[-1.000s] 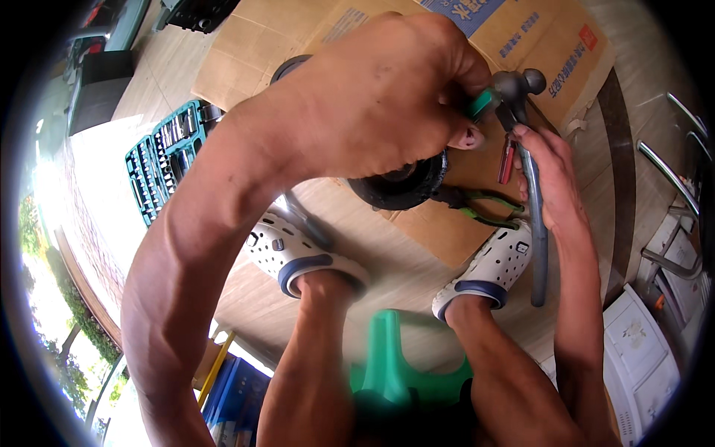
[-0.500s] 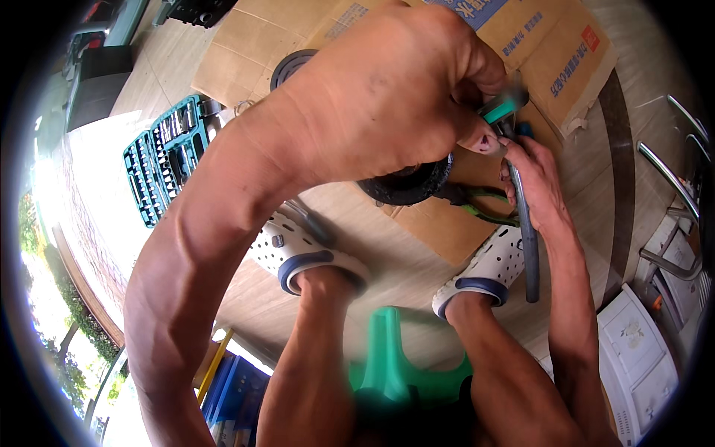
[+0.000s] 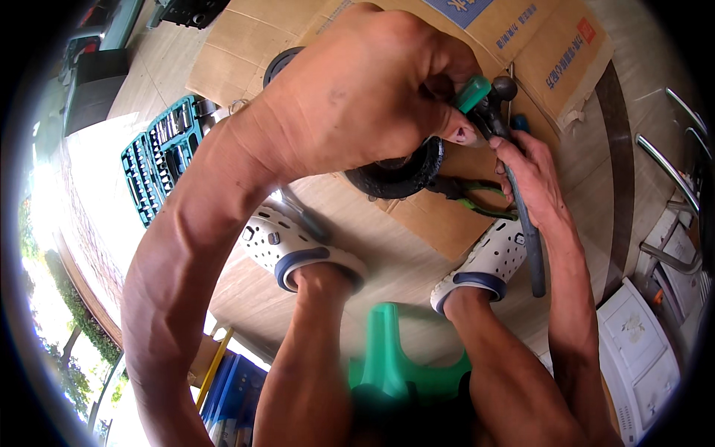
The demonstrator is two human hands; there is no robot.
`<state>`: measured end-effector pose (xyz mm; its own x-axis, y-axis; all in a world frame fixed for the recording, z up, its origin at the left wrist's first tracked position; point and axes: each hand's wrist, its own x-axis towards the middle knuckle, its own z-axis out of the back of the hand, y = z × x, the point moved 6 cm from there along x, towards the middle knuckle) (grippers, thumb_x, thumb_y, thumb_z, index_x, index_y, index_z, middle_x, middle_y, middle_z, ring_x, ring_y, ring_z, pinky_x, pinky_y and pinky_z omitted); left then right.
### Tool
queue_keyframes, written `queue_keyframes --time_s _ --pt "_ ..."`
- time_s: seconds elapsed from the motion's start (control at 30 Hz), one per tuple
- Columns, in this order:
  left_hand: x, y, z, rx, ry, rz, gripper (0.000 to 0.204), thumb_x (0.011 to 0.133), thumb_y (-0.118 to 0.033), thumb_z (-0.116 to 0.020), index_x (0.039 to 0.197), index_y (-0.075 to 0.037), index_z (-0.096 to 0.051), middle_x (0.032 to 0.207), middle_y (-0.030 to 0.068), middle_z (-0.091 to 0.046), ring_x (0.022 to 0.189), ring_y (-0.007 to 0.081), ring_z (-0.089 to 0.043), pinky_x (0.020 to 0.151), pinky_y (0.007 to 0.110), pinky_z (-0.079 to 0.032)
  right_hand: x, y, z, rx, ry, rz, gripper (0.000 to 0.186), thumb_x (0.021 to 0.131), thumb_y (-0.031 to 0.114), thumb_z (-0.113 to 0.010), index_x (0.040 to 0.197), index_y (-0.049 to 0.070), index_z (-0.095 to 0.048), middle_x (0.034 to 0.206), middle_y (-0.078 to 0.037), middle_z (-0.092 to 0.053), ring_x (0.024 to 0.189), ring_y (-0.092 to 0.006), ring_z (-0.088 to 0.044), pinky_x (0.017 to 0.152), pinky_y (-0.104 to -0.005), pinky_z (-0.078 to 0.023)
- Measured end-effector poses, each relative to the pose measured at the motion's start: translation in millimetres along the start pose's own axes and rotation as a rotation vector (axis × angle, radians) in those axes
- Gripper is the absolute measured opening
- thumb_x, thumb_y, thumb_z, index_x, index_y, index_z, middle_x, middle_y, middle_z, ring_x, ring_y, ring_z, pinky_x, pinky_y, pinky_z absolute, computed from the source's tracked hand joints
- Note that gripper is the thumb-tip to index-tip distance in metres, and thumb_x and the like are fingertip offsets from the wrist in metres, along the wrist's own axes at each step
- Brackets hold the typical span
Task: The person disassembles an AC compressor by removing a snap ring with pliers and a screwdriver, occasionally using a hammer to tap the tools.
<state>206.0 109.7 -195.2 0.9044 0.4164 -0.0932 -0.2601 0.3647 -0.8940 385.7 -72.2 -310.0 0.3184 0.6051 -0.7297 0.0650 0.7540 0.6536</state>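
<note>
My left hand (image 3: 417, 82) is closed around a tool with a green handle (image 3: 474, 94); the handle's end sticks out past the thumb and the rest is hidden. My right hand (image 3: 532, 175) grips a ball-peen hammer (image 3: 527, 231) by its dark handle, close below the head. The hammer head lies right beside the green handle's end; I cannot tell if they touch. Below my left hand sits a black round part (image 3: 406, 179) with a raised rim, partly covered by the hand. Next to it lie pliers (image 3: 477, 200) with green-and-black handles.
Flattened cardboard (image 3: 439, 227) lies under the work. An open teal socket set (image 3: 160, 156) stands at left, and another black round piece (image 3: 279, 65) lies behind my forearm. A tool with a grey handle (image 3: 309, 222) rests by my left shoe. A green stool (image 3: 402, 357) is beneath me.
The hammer head, blurred before, now shows sharply beside the green handle's end. Both hands appear slightly further left in the view, which has itself shifted a little.
</note>
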Motion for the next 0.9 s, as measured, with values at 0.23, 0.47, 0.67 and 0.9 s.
queue_keyframes --time_s 0.23,0.47,0.67,0.9 --pt "0 -6 -1 0.053 0.054 -0.003 0.023 0.087 -0.009 -0.087 0.106 0.001 -0.076 0.087 0.0071 -0.078 0.082 0.0111 -0.073 0.076 0.028 -0.058 -11 8 0 0.050 -0.039 0.003 0.032 0.098 0.035 -0.072 0.095 0.004 -0.063 0.072 0.000 -0.053 0.051 -0.0078 -0.050 0.045 -0.0266 -0.038" --pt "-1 -9 -3 0.010 0.073 -0.068 0.024 0.090 -0.010 -0.084 0.111 -0.001 -0.078 0.087 0.0077 -0.078 0.081 0.0113 -0.073 0.076 0.028 -0.058 -32 44 17 0.103 -0.100 0.131 0.032 0.100 0.037 -0.070 0.098 0.005 -0.066 0.074 0.001 -0.058 0.049 -0.0054 -0.050 0.043 -0.0232 -0.037" --pt "-3 -2 -5 0.063 0.122 -0.066 0.023 0.090 -0.012 -0.085 0.109 -0.001 -0.079 0.088 0.0087 -0.078 0.081 0.0120 -0.073 0.077 0.029 -0.058 -74 91 49 0.131 -0.110 0.351 0.040 0.105 0.042 -0.066 0.114 0.002 -0.067 0.077 -0.001 -0.059 0.051 -0.0054 -0.051 0.046 -0.0218 -0.039" --pt "-3 -7 -2 0.174 0.039 -0.203 0.022 0.088 -0.015 -0.087 0.103 0.000 -0.080 0.085 0.0091 -0.077 0.078 0.0119 -0.072 0.075 0.029 -0.057 -118 135 77 -0.223 -0.242 0.720 0.043 0.112 0.037 -0.057 0.131 0.000 -0.061 0.079 -0.003 -0.059 0.053 -0.0043 -0.048 0.048 -0.0196 -0.038"
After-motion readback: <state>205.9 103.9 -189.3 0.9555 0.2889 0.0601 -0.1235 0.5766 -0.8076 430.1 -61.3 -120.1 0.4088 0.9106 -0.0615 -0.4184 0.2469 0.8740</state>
